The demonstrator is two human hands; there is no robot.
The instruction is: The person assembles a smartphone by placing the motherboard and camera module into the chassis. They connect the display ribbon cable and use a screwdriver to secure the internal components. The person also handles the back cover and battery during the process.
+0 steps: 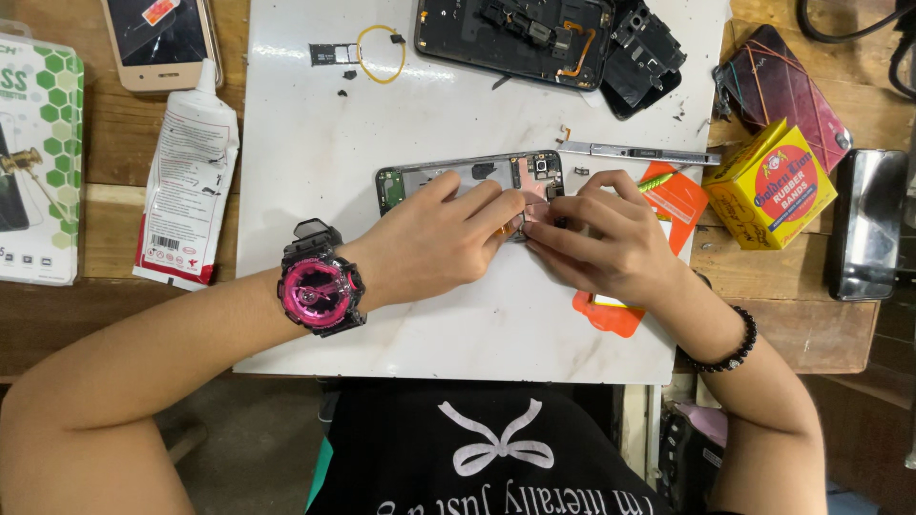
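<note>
An opened phone frame [448, 175] with bare circuit parts lies flat on a white board [315, 191]. My left hand [434, 238], with a pink and black watch on the wrist, rests over the frame's lower half. Its fingertips press on a small pinkish part [539, 205] near the frame's right end. My right hand [606, 234], with a dark bead bracelet, meets it from the right, fingertips pinching the same part. The frame's lower edge is hidden under both hands.
Another opened phone [510, 38] and a yellow wire loop [382, 52] lie at the board's far edge. A white glue tube [186, 172] and a gold phone [157, 38] sit left. A yellow box [771, 186], metal tweezers [634, 152] and orange card [682, 195] sit right.
</note>
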